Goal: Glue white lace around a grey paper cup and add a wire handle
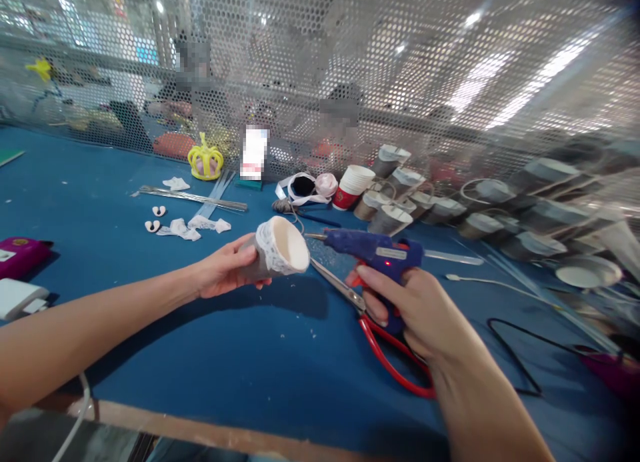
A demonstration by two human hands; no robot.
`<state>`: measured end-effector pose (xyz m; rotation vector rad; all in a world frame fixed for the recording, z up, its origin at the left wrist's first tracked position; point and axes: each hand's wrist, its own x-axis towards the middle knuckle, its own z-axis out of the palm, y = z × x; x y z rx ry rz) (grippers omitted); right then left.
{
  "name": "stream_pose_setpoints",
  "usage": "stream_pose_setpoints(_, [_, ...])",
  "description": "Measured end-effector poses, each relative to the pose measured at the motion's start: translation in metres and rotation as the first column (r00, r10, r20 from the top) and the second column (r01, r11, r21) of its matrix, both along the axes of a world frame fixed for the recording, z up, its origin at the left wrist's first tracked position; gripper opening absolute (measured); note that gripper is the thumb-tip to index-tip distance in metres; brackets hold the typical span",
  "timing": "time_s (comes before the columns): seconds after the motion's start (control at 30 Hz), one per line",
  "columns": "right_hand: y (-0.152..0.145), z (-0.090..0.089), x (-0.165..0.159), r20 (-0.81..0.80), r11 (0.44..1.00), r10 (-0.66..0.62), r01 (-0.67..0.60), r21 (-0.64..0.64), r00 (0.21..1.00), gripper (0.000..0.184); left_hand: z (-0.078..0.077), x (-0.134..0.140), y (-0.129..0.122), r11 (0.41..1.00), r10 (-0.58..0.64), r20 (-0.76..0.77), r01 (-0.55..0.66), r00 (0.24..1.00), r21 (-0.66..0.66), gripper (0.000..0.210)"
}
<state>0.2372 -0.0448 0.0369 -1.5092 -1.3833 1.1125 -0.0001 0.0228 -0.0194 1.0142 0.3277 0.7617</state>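
Observation:
My left hand (230, 265) is closed round a grey cup (275, 252), tilted with its mouth toward the right. White lace runs round the cup's rim. My right hand (400, 295) grips a blue hot glue gun (373, 245), its small red light lit and a clear glue stick (455, 257) poking out of the back. The gun's nozzle points left, close to the cup's rim; whether they touch I cannot tell. Scissors with red handles (373, 335) lie beneath the gun and right hand, which partly hide them.
Lace scraps (183, 229), thin metal wires (195, 198) and a yellow crown-shaped piece (205, 161) lie back left. A phone (254, 154) leans at the mesh screen (300, 62). Stacked paper cups (353, 187) and several grey cups (393, 219) stand back right. A black cord (515, 355) crosses the right side.

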Motion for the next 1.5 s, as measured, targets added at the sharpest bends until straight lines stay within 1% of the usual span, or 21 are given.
stream_pose_setpoints(0.17, [-0.001, 0.000, -0.005, 0.003, 0.997, 0.066, -0.066, -0.043, 0.998, 0.028, 0.000, 0.000, 0.000, 1.000, 0.024, 0.021, -0.024, 0.999, -0.008, 0.051])
stream_pose_setpoints(0.33, [-0.002, 0.002, -0.007, -0.146, 0.999, 0.021, -0.027, -0.045, 0.989, 0.026, 0.000, 0.001, -0.001, 0.999, 0.027, 0.052, -0.025, 0.998, -0.033, 0.052])
stream_pose_setpoints(0.47, [-0.003, 0.001, -0.008, -0.083, 0.994, 0.070, -0.077, -0.080, 0.994, 0.028, 0.000, 0.001, -0.001, 0.998, 0.057, 0.075, -0.054, 0.996, -0.038, 0.050])
stream_pose_setpoints(0.63, [-0.002, -0.001, -0.007, -0.133, 0.997, 0.043, -0.052, -0.065, 0.990, 0.027, 0.001, 0.002, -0.002, 0.995, 0.086, 0.081, -0.081, 0.993, -0.057, 0.052])
stream_pose_setpoints(0.77, [-0.002, 0.000, -0.007, -0.091, 0.989, 0.098, -0.107, -0.098, 0.991, 0.028, 0.001, 0.003, -0.002, 0.992, 0.110, 0.089, -0.105, 0.990, -0.065, 0.049])
stream_pose_setpoints(0.87, [-0.002, 0.001, -0.007, -0.149, 0.995, 0.059, -0.069, -0.068, 0.987, 0.027, 0.002, 0.003, -0.003, 0.992, 0.114, 0.093, -0.107, 0.989, -0.071, 0.053])
stream_pose_setpoints(0.93, [-0.002, 0.002, -0.006, -0.196, 0.999, 0.021, -0.029, -0.038, 0.980, 0.026, 0.003, 0.002, -0.003, 0.993, 0.092, 0.081, -0.086, 0.992, -0.077, 0.056])
stream_pose_setpoints(1.0, [-0.001, 0.001, -0.005, -0.217, 0.999, 0.005, -0.012, -0.034, 0.976, 0.025, 0.005, 0.002, -0.004, 0.996, 0.038, 0.055, -0.033, 0.998, -0.084, 0.059])
stream_pose_setpoints(1.1, [0.001, -0.002, -0.005, -0.234, 0.998, 0.017, -0.031, -0.056, 0.972, 0.025, 0.006, 0.002, -0.006, 0.995, -0.047, 0.041, 0.051, 0.998, -0.091, 0.060])
stream_pose_setpoints(1.2, [0.003, -0.004, -0.006, -0.263, 0.996, 0.033, -0.054, -0.073, 0.964, 0.025, 0.006, 0.001, -0.007, 0.991, -0.088, 0.037, 0.092, 0.995, -0.102, 0.059])
stream_pose_setpoints(1.37, [0.002, -0.003, -0.014, -0.240, 0.993, 0.021, -0.047, -0.104, 0.971, 0.028, 0.004, 0.002, -0.008, 0.988, -0.102, 0.022, 0.104, 0.995, -0.112, 0.059])
stream_pose_setpoints(1.5, [0.000, -0.001, -0.013, -0.167, 0.992, 0.049, -0.068, -0.110, 0.985, 0.029, 0.003, 0.002, -0.008, 0.993, -0.067, 0.004, 0.067, 0.998, -0.098, 0.060])
